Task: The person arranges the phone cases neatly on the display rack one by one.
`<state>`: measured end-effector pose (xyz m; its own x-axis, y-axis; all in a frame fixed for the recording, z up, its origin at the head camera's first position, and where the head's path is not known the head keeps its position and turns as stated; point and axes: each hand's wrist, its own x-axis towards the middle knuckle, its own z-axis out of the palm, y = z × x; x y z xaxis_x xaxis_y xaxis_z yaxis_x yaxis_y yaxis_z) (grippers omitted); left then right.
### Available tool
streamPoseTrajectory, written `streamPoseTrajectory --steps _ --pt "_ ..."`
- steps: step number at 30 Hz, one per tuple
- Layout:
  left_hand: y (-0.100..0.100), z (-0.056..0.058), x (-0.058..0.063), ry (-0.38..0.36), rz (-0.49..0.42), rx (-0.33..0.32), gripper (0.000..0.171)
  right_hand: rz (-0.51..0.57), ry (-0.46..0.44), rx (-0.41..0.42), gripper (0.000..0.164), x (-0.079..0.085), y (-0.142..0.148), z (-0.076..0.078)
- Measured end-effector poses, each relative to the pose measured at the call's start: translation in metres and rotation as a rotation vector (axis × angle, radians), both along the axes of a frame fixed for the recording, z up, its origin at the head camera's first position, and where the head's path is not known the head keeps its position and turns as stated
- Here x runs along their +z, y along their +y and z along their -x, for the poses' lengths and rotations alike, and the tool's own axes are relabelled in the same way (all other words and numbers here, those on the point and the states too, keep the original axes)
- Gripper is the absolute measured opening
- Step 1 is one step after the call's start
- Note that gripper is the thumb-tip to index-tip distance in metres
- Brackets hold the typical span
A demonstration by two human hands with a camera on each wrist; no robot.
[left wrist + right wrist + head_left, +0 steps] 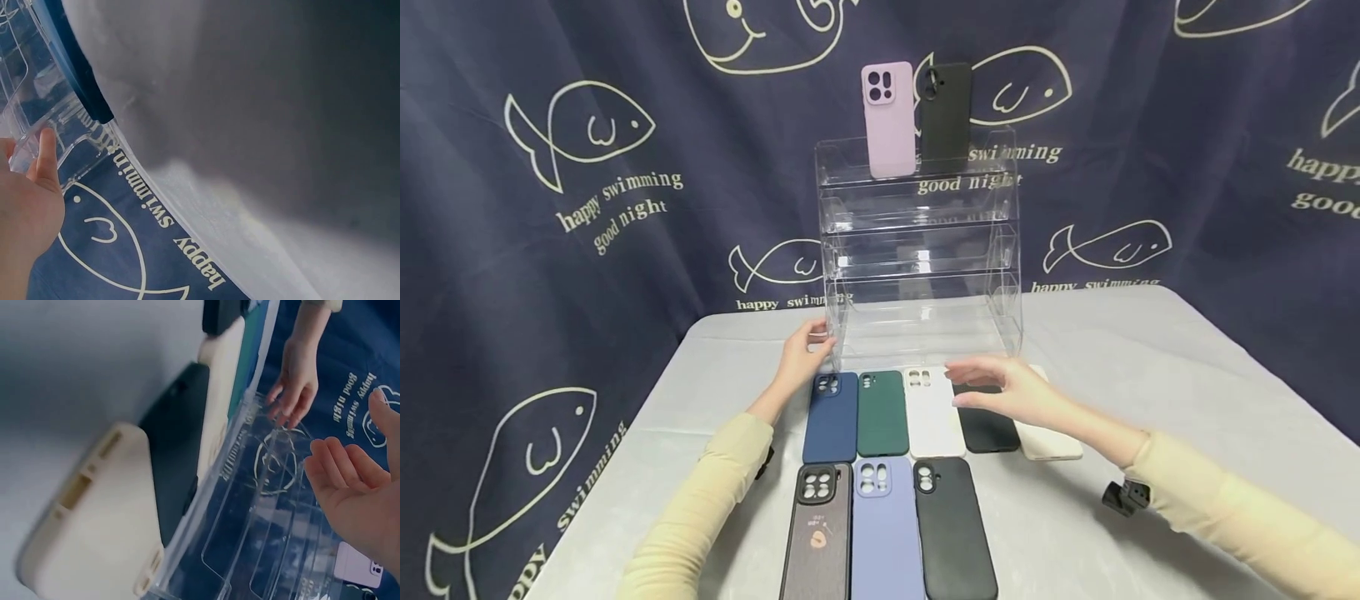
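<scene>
A clear tiered display rack [917, 312] stands on the table. My left hand [803, 354] is at its lower left side; in the left wrist view its fingers [47, 153] grip the clear side edge. My right hand [1011, 390] hovers with fingers extended over a white phone case [934, 421] and a black phone case [988, 425], holding nothing. Beside these lie a navy case [831, 425], a green case [883, 417] and a cream case [1052, 442], partly hidden by the right forearm. The rack's top tier carries a lilac case [891, 137] and a black case [947, 121].
Nearer me lie a dark brown case [816, 554], a periwinkle case [886, 542] and another black case [955, 533]. A pale cloth covers the table [730, 342]. Behind it hangs a navy curtain [700, 142] with fish drawings and lettering.
</scene>
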<state>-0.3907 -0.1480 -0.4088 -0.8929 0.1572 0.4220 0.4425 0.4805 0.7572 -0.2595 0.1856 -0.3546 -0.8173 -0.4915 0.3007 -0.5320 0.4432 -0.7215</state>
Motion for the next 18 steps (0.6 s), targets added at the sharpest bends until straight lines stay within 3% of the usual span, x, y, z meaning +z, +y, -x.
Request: streamPoseTrajectory --steps 7,18 --pt "0.0 0.0 0.005 0.006 0.012 0.005 0.04 -0.054 -0.027 0.033 0.044 -0.016 -0.002 -0.015" --pt "0.001 -0.001 0.002 -0.006 0.015 0.007 0.04 -0.051 -0.076 0.135 0.047 -0.043 -0.002 -0.033"
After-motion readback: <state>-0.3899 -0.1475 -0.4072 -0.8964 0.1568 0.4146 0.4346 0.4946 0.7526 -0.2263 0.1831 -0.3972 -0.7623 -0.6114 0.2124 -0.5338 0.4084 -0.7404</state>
